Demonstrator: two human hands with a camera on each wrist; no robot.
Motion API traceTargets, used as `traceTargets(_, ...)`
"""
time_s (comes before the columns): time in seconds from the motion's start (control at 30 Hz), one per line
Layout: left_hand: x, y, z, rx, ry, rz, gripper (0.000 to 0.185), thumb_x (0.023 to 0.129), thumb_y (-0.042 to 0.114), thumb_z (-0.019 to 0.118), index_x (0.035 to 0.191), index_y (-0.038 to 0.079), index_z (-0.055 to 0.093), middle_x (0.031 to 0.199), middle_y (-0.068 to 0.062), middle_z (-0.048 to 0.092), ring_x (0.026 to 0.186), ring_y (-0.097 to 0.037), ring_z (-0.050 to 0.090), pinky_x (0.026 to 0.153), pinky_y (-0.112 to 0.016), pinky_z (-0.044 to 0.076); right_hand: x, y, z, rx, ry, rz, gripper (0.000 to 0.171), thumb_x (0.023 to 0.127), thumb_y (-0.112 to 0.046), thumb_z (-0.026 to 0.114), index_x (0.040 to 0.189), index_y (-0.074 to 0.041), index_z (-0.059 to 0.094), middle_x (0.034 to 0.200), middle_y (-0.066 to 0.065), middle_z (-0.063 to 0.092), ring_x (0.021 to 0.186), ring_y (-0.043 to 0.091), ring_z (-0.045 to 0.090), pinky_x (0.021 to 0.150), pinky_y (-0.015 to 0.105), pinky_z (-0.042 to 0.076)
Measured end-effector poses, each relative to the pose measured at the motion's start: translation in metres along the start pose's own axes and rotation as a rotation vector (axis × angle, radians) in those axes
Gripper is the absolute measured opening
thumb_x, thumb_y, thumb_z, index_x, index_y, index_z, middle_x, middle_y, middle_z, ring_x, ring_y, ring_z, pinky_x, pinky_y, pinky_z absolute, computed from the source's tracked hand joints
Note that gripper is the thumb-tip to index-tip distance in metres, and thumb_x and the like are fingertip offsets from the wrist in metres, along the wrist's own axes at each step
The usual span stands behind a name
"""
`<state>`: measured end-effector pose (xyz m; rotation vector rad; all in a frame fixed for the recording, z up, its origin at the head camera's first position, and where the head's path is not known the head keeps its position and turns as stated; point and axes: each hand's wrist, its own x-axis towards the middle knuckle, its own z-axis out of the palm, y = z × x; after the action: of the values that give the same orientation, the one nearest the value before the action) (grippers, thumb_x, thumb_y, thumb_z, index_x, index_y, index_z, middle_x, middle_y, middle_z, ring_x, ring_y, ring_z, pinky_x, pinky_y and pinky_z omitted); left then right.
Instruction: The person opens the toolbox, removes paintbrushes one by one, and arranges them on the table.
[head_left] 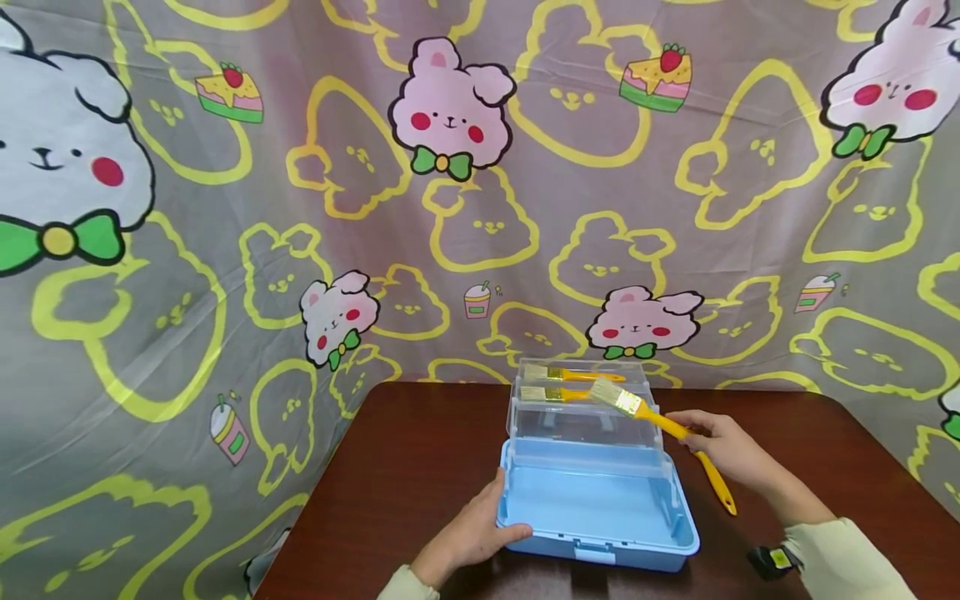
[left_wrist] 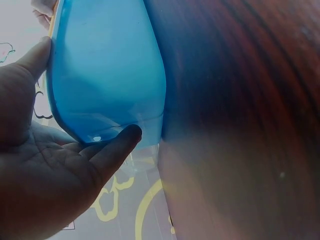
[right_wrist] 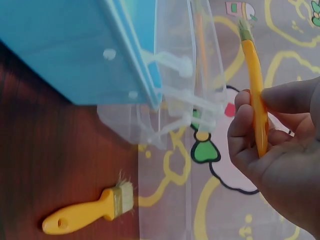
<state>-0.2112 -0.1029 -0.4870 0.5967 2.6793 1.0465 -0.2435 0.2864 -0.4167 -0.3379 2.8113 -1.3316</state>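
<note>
An open light blue box sits on the dark wooden table, its clear fold-out trays raised at the far side. Two yellow-handled brushes lie in the upper trays. My left hand grips the box's near left corner, thumb on the rim and fingers under it; the left wrist view shows this hand against the blue wall. My right hand pinches the handle of a third brush, bristles held over the trays. The right wrist view shows the handle between thumb and fingers.
A further yellow brush lies on the table beside the clear trays, seen only in the right wrist view. A cartoon-print cloth hangs behind the table. The table's rounded left corner is near the trays.
</note>
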Motion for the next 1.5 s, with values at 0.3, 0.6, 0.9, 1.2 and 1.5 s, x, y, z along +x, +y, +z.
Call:
traceTargets(0.3,0.0,0.0,0.0,-0.007,0.0,-0.007,0.101,0.084,0.047,0.068,0.149,-0.006,0.011,0.152,-0.022,0.021,0.136,-0.032,0.028,0.104,-0.051,0.029,-0.006,0.017,-0.01,0.001,0.065,0.025,0.038,0.095,-0.003,0.049,0.132,0.008,0.048,0.121,0.028,0.054,0.097,0.034,0.057,0.08,0.047,0.051)
traceTargets(0.6,0.001,-0.002,0.002,-0.016,0.004,0.006,0.1,0.085,0.047,0.067,0.149,-0.006,0.011,0.152,-0.023,0.019,0.136,-0.032,0.026,0.104,-0.051,0.029,-0.015,0.034,-0.019,-0.003,0.107,0.073,0.039,0.096,-0.002,0.048,0.133,0.01,0.046,0.12,0.031,0.054,0.094,0.032,0.06,0.08,0.049,0.05)
traceTargets(0.9,0.002,-0.002,0.003,-0.03,0.013,0.001,0.101,0.084,0.048,0.067,0.149,-0.006,0.01,0.152,-0.022,0.02,0.135,-0.033,0.028,0.103,-0.051,0.031,-0.027,0.054,-0.031,-0.042,0.173,0.104,0.038,0.097,-0.003,0.047,0.132,0.013,0.045,0.115,0.033,0.056,0.094,0.039,0.059,0.074,0.047,0.051)
traceTargets(1.2,0.003,-0.003,0.003,-0.062,0.013,0.022,0.101,0.085,0.044,0.069,0.149,-0.006,0.008,0.152,-0.023,0.02,0.134,-0.033,0.029,0.103,-0.051,0.031,-0.035,0.077,-0.037,-0.096,0.228,0.153,0.038,0.096,-0.006,0.048,0.128,0.015,0.046,0.102,0.026,0.062,0.081,0.026,0.057,0.057,0.03,0.043)
traceTargets(1.5,0.003,-0.005,0.004,-0.04,0.022,0.031,0.1,0.086,0.046,0.066,0.149,-0.006,0.009,0.152,-0.023,0.02,0.135,-0.034,0.029,0.103,-0.051,0.031,-0.041,0.095,-0.039,-0.111,0.238,0.191,0.041,0.094,-0.007,0.047,0.128,0.015,0.046,0.083,0.012,0.058,0.062,0.016,0.044,0.05,0.028,0.036)
